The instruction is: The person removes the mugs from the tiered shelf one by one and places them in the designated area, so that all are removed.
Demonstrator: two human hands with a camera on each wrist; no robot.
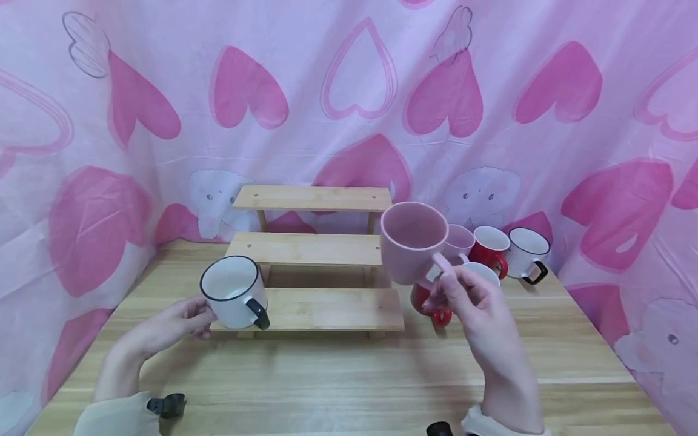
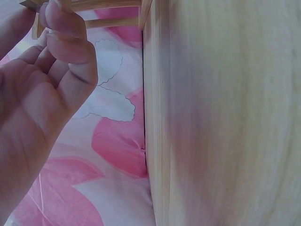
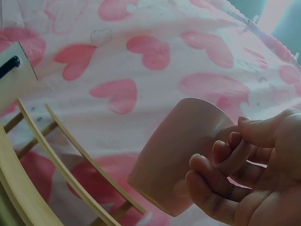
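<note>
My left hand [image 1: 171, 327] grips the left side of a white mug [image 1: 231, 303] with a black rim and black handle. The mug leans a little and overlaps the left end of the lowest shelf in the head view. In the left wrist view, the fingers [image 2: 75, 52] are curled and the mug is out of frame. My right hand [image 1: 474, 309] pinches the handle of a pink mug [image 1: 406, 260], raised at the right of the shelves. From the right wrist, that pink mug [image 3: 178, 150] appears tilted, with thumb and fingers closed round its handle.
A three-tier wooden shelf rack [image 1: 327, 309] stands mid-table. Behind my right hand are more mugs: a pink one [image 1: 460, 239], a red one [image 1: 488, 245], a white black-handled one [image 1: 526, 254], and a red one [image 1: 420, 297] partly hidden. A heart-patterned curtain [image 1: 327, 79] surrounds the table.
</note>
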